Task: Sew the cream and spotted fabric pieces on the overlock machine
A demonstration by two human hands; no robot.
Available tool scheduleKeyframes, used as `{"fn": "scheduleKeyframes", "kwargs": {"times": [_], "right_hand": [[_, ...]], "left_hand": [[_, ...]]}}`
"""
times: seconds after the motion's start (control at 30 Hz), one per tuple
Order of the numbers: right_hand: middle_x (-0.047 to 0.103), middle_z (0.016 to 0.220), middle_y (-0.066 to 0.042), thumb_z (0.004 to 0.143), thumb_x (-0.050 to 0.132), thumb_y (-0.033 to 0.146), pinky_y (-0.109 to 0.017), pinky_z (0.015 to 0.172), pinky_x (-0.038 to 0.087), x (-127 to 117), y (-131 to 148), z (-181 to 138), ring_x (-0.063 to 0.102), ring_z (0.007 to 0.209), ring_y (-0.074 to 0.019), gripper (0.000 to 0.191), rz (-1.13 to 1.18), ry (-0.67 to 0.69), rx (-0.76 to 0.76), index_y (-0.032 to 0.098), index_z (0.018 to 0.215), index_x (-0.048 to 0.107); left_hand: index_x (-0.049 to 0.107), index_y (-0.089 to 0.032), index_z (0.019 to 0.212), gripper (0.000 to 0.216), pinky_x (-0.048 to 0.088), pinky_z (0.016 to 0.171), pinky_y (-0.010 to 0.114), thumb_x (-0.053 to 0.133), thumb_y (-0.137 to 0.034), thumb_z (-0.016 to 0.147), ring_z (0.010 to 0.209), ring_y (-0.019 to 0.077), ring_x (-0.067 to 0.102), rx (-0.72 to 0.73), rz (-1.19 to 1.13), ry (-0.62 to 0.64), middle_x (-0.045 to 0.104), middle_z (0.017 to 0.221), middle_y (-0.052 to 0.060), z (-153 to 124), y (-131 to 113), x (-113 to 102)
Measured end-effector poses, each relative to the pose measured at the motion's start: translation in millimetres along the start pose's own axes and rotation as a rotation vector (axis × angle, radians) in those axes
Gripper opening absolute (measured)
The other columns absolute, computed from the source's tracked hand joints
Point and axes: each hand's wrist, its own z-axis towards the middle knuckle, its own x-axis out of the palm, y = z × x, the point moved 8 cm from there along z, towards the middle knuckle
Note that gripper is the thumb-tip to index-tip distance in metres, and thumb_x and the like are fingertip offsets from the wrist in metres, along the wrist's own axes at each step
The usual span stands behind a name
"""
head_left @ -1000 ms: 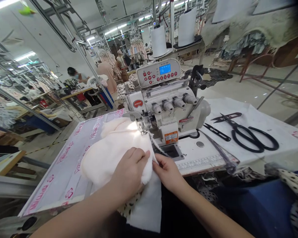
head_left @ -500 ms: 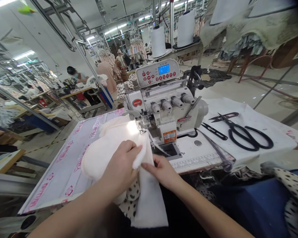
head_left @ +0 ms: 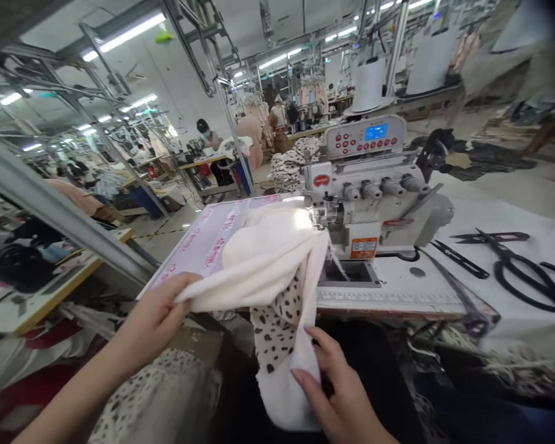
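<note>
A cream fleece fabric piece [head_left: 254, 271] with a black-spotted side [head_left: 277, 327] runs from under the presser foot of a white overlock sewing machine [head_left: 365, 203] toward me. My left hand [head_left: 166, 305] pinches one edge of it, pulled out to the left. Lower down, at the table's front edge, my right hand [head_left: 330, 382] grips the hanging white part between thumb and fingers. The machine's lamp lights the cloth near the needle. Part of the fabric lies on the table behind my left hand.
Black scissors [head_left: 527, 271] and a thread snipper [head_left: 460, 259] lie on white cloth to the right. Thread cones [head_left: 369, 83] stand behind the machine. Spotted fabric [head_left: 161, 394] hangs at lower left. A person [head_left: 210, 142] sits at another table farther back.
My left hand has moved left and away from the needle, drawing the fabric edge out. My right hand has slid down along the cloth. The view has turned left.
</note>
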Motion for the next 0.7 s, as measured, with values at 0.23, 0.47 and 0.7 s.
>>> {"fn": "scheduleKeyframes", "kwargs": {"times": [0.23,0.47,0.7], "right_hand": [[0.062,0.082,-0.003,0.078,0.039,0.003,-0.022,0.064,0.047,36.5,102.9,29.8,0.057,0.071,-0.0132,0.036,-0.103,0.309,-0.464,0.021,0.104,0.056],[0.062,0.082,-0.006,0.085,0.044,0.010,-0.024,0.064,0.045,52.2,123.6,43.0,0.056,0.075,-0.0150,0.022,-0.296,0.269,-0.597,0.019,0.100,0.057],[0.051,0.074,-0.004,0.086,0.047,0.013,-0.026,0.060,0.041,66.3,151.3,47.5,0.049,0.069,-0.0150,0.014,-0.420,0.222,-0.626,0.018,0.089,0.060]], "left_hand": [[0.052,-0.015,0.083,0.026,0.038,0.057,0.020,0.041,-0.038,0.084,0.063,0.0110,0.046,-0.011,-0.608,-0.023,0.052,0.071,0.000,-30.5,-20.5,28.2],[0.048,-0.017,0.105,0.041,0.038,0.061,0.017,0.066,-0.029,0.070,0.069,0.0092,0.049,-0.063,-1.206,0.112,0.054,0.083,0.000,-47.8,-4.4,46.9],[0.059,-0.017,0.090,0.021,0.039,0.063,0.019,0.047,-0.033,0.084,0.066,0.0097,0.050,0.077,-1.076,-0.191,0.055,0.070,-0.001,-53.8,-4.2,29.8]]}}
